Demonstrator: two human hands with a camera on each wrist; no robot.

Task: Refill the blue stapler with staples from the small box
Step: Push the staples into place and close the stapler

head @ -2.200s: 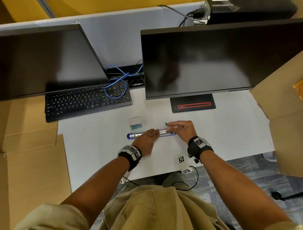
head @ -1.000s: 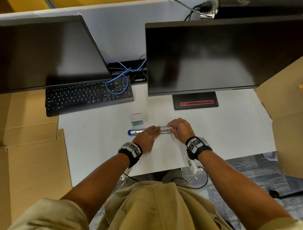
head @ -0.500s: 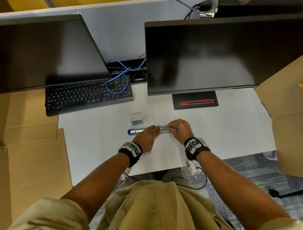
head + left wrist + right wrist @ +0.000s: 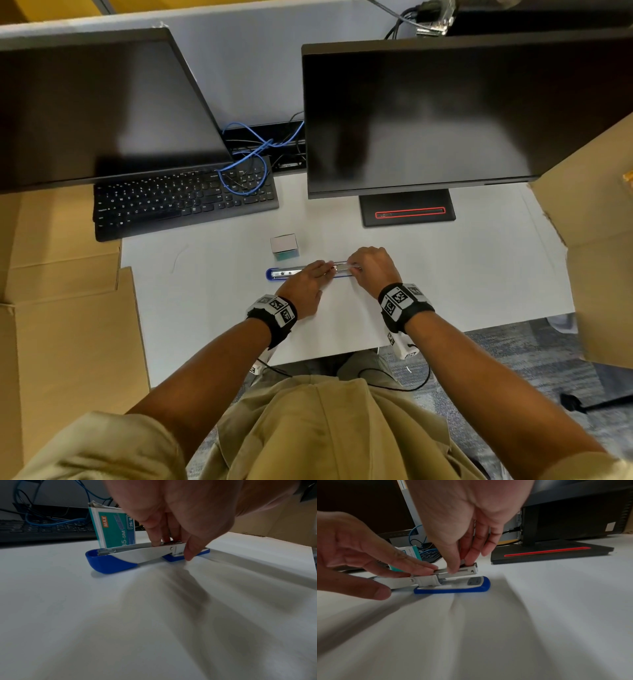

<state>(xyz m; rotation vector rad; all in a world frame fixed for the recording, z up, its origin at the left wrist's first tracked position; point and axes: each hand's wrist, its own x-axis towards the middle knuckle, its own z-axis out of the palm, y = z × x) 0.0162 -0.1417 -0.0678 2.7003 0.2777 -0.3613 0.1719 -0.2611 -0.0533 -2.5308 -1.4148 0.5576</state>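
Observation:
The blue and white stapler (image 4: 284, 273) lies opened flat on the white desk (image 4: 212, 301), its metal magazine (image 4: 458, 573) facing up over the blue base (image 4: 453, 589). My left hand (image 4: 322, 270) presses straight fingers on the stapler's hinged arm (image 4: 145, 551), with the thumb down at the near side. My right hand (image 4: 459, 566) pinches a staple strip (image 4: 462, 562) between thumb and fingers at the top of the magazine's front end. The small teal and white staple box (image 4: 284, 246) stands just behind the stapler (image 4: 120, 555), also visible as the box (image 4: 115, 528).
A black keyboard (image 4: 185, 202) with a blue cable (image 4: 246, 164) on it lies at the back left. A monitor base (image 4: 407, 212) sits at the back right under two dark monitors. Cardboard (image 4: 61, 308) flanks the desk on the left, and more cardboard (image 4: 599, 240) on the right.
My right hand came down from just above the stapler and brought the strip onto the magazine; over the last second both hands have stayed almost still.

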